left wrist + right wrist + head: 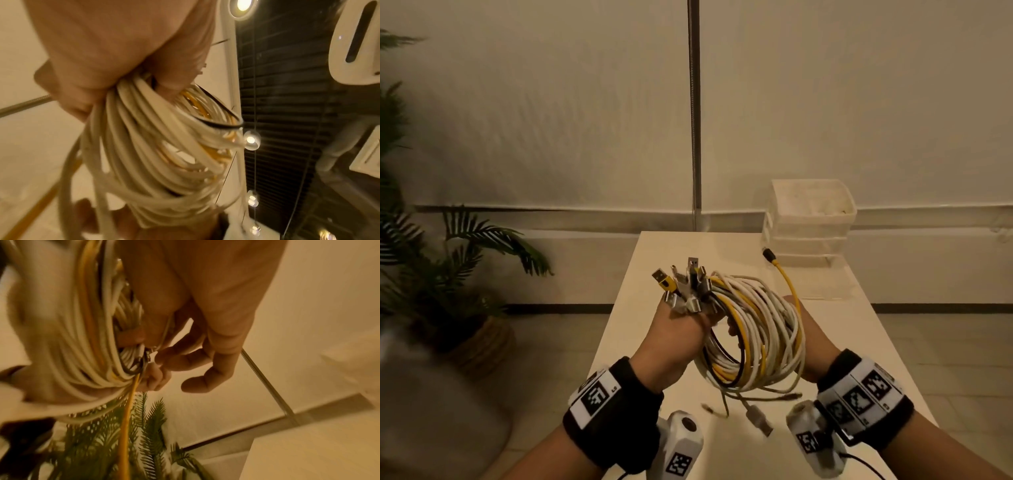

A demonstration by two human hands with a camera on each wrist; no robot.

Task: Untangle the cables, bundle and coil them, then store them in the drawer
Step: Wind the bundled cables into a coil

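A coil of white, yellow and black cables (753,339) hangs in the air above the white table (866,346), held between both hands. My left hand (678,339) grips the coil's left side, fingers wrapped round the strands (154,154); a cluster of USB plugs (685,284) sticks up above its knuckles. My right hand (815,339) holds the coil's right side (82,337), its thumb tucked in among the strands and its fingers (205,379) curled. One yellow cable end (769,256) rises free past the right hand. A few loose plugs (760,419) dangle below the coil.
A clear plastic drawer unit (811,222) stands at the table's back right corner, its drawers closed as far as I can see. A potted palm (465,257) stands on the floor to the left. A metal pole (695,137) runs up the wall behind.
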